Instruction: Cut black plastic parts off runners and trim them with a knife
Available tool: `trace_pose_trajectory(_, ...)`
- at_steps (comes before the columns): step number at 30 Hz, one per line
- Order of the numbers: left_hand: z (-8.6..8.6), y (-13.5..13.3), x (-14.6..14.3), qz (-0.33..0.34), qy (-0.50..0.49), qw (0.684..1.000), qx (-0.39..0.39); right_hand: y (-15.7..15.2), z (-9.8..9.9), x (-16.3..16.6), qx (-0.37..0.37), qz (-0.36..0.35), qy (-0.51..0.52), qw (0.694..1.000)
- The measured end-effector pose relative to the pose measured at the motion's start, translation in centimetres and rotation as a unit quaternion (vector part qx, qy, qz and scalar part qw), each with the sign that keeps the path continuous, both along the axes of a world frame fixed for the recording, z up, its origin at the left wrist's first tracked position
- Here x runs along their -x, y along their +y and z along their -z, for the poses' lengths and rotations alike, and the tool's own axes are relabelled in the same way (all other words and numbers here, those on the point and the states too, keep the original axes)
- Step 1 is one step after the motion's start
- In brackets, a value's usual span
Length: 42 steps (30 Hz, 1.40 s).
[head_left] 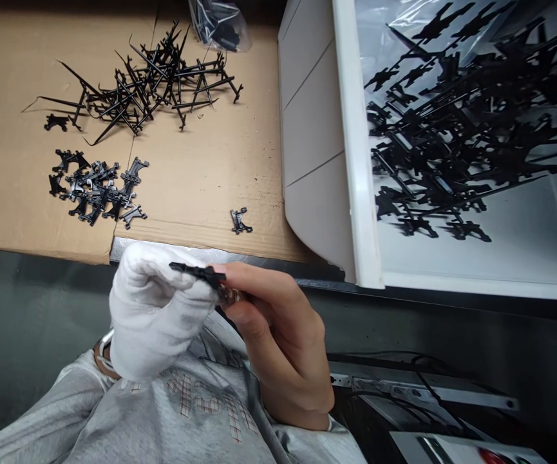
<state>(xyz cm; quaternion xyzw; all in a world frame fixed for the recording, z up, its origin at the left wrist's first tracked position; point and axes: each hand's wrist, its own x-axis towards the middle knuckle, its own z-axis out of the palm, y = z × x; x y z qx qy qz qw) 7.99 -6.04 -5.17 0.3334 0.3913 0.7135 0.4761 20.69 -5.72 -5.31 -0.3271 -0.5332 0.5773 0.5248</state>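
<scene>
In front of my chest, my left hand [162, 309], in a white glove, is closed on a small black plastic part [198, 271]. The part is seen nearly edge-on and lies along the gloved fingers. My bare right hand [281, 328] meets it at its right end, the index fingertip against the part. Between that index finger and the thumb is a small shiny thing [230, 295], mostly hidden, whose kind I cannot make out. One similar black part [241, 221] lies alone on the cardboard [201, 187] beyond my hands.
A pile of small black parts [97, 187] lies left on the cardboard, with a tangle of thin black sprues [152, 84] behind it. A clear bag [220, 26] is at the back. The white bin [365, 193] on the right holds many black pieces [452, 142].
</scene>
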Motion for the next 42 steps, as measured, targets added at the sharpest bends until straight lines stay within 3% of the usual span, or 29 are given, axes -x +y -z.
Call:
trace_pose_trajectory(13, 0.1, 0.1, -0.2, -0.042, 0.066, 0.997, 0.0, -0.1, 0.0, -0.3, 0.021, -0.017, 0.029, 0.999)
trace_pose_trajectory(21, 0.2, 0.2, -0.7, -0.02, 0.024, 0.999, -0.011, 0.1, 0.0, -0.4, 0.026, -0.013, 0.037, 0.999)
trace_pose_trajectory(29, 1.3, 0.2, -0.3, -0.007, 0.037, 0.997, -0.074, 0.5, 0.0, -0.7, -0.002, -0.013, 0.023, 1.0)
trace_pose_trajectory(33, 1.4, 0.3, -0.3, -0.007, 0.041, 0.998, -0.054, 0.5, 0.5, -0.7, -0.001, -0.029, 0.041, 0.999)
trace_pose_trajectory(38, 2.1, -0.1, -0.6, -0.054, 0.057, 0.993, -0.088, 0.6, 0.7, -0.6, -0.006, -0.04, 0.052, 0.998)
trace_pose_trajectory(42, 3.0, -1.1, -0.9, -0.032, 0.039, 0.997, -0.052, 0.7, 0.4, -0.3, 0.003, -0.033, 0.051, 0.998)
